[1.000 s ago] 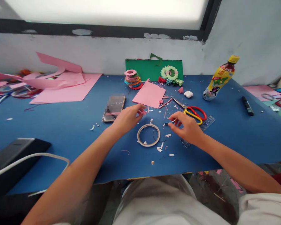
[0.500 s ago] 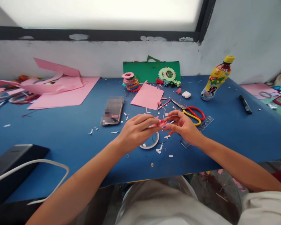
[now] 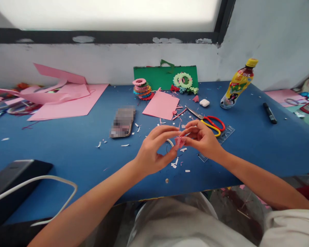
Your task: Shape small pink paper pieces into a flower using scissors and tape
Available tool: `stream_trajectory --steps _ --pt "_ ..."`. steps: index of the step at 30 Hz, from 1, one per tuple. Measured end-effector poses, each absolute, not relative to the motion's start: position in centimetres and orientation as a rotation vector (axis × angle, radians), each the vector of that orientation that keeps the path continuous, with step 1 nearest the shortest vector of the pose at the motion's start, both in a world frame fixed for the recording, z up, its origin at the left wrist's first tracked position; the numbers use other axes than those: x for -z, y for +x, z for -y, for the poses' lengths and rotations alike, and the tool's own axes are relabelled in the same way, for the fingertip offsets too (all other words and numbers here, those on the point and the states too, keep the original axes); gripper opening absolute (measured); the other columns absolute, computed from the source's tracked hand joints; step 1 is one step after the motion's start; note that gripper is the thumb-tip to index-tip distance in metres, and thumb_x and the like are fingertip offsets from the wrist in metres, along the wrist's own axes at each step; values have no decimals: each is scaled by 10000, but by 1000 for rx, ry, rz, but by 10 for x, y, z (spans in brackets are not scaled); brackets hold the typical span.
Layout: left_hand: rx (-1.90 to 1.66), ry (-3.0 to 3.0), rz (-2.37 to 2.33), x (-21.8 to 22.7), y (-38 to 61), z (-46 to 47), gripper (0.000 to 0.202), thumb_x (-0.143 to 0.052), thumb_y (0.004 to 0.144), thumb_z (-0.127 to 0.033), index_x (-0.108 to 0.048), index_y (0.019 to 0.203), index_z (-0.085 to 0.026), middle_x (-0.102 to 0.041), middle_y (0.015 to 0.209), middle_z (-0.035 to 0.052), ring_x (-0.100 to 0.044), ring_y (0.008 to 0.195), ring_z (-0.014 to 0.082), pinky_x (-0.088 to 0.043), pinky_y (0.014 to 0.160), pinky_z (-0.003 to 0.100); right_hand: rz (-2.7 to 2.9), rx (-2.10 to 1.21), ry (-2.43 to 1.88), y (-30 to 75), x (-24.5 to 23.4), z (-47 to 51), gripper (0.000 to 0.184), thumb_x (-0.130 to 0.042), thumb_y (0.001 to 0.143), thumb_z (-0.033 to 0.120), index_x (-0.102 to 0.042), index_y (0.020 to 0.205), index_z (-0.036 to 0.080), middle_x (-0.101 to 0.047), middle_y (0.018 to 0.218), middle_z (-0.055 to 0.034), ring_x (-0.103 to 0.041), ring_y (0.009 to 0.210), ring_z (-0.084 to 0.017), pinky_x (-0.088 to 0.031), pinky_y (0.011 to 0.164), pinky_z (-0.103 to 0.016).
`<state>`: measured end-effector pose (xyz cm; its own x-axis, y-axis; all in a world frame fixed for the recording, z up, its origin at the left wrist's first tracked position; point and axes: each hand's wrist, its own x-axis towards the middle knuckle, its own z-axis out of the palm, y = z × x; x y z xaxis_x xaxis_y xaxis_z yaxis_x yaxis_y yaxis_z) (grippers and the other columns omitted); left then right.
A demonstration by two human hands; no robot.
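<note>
A small folded piece of pink paper (image 3: 180,141) is held up between my two hands, above the blue table. The thumb of my left hand (image 3: 154,151) presses its lower left side, with the fingers arched over the top. My right hand (image 3: 199,137) pinches the same piece from the right between thumb and fingertips. Below and behind the fingers lies a white ring of tape (image 3: 170,142), mostly hidden by my left hand. Scissors (image 3: 211,124) with red and yellow handles rest just beyond my right hand, over a clear ruler (image 3: 227,134).
Pink paper squares (image 3: 161,105) lie ahead, near a stack of scalloped paper rings (image 3: 142,90) and a green card (image 3: 154,77). A phone (image 3: 123,121) is at left, a bottle (image 3: 238,84) and black marker (image 3: 270,113) at right. A white cable (image 3: 48,177) crosses the near left.
My left hand has opened into a wider arch, its thumb dropping lower, and now covers more of the tape ring. The pink piece shows turned and slightly lower; my right hand hardly moved.
</note>
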<state>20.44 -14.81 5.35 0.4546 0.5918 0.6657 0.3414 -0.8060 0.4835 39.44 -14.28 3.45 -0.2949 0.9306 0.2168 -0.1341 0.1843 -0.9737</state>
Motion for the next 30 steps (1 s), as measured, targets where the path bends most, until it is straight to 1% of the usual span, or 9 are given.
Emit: stream_trajectory --steps 3,6,9,10,13,15,18,24,30 --pt "-1008 1945 -903 -57 213 153 332 -634 787 -247 -594 1108 -170 -612 1082 103 -624 892 172 -568 709 277 1493 -1257 -826 395 -34 144 339 -702 719 278 -476 968 232 -660 837 12 -657 724 -117 -537 625 -236" --pt "-856 1596 -865 -60 214 151 323 -664 768 -258 -622 1077 -175 -648 1042 80 -640 827 151 -568 632 228 1491 -1242 -849 396 -35 145 327 -699 720 284 -480 959 236 -651 825 22 -652 691 -110 -536 597 -231" --pt "-819 1393 -814 -61 212 148 312 -706 730 -229 -660 1038 -207 -640 1131 55 -650 818 134 -572 626 211 1485 -1252 -828 398 -37 144 317 -693 726 280 -476 954 240 -655 838 16 -646 679 -108 -538 579 -228" --pt "-817 1362 -817 -61 211 147 302 -714 722 -221 -672 1021 -213 -657 1104 45 -650 800 126 -571 622 203 1489 -1245 -819 398 -38 144 312 -691 727 274 -478 953 240 -653 846 15 -644 680 -106 -538 576 -225" --pt "-823 1301 -848 -59 211 147 269 -729 707 -213 -696 974 -202 -714 836 18 -648 711 104 -560 597 180 1519 -1159 -824 398 -39 146 302 -701 717 245 -498 940 237 -625 857 24 -634 687 -94 -532 570 -203" --pt "-820 1260 -854 -58 211 148 240 -738 698 -213 -702 933 -185 -708 740 9 -648 682 102 -552 578 168 1552 -1088 -844 398 -39 147 302 -712 705 230 -513 931 233 -610 852 28 -626 707 -90 -527 575 -188" --pt "-820 1196 -845 -58 213 148 272 -748 685 -207 -690 950 -188 -702 747 5 -649 688 108 -548 557 169 1611 -961 -865 400 -41 147 256 -694 727 232 -535 928 230 -601 855 23 -605 752 -91 -524 609 -191" --pt "-883 1095 -908 -60 214 147 276 -766 655 -216 -713 925 -200 -680 750 -8 -608 628 82 -536 515 161 1821 -505 -812 405 -52 148 43 -624 795 207 -595 826 201 -587 780 14 -553 723 -89 -486 659 -230" --pt "-907 1115 -900 -60 213 147 257 -767 650 -231 -724 900 -194 -700 773 16 -612 641 98 -533 524 173 1976 -320 -767 404 -52 150 50 -615 802 180 -626 850 179 -607 806 -11 -559 718 -87 -477 665 -224"
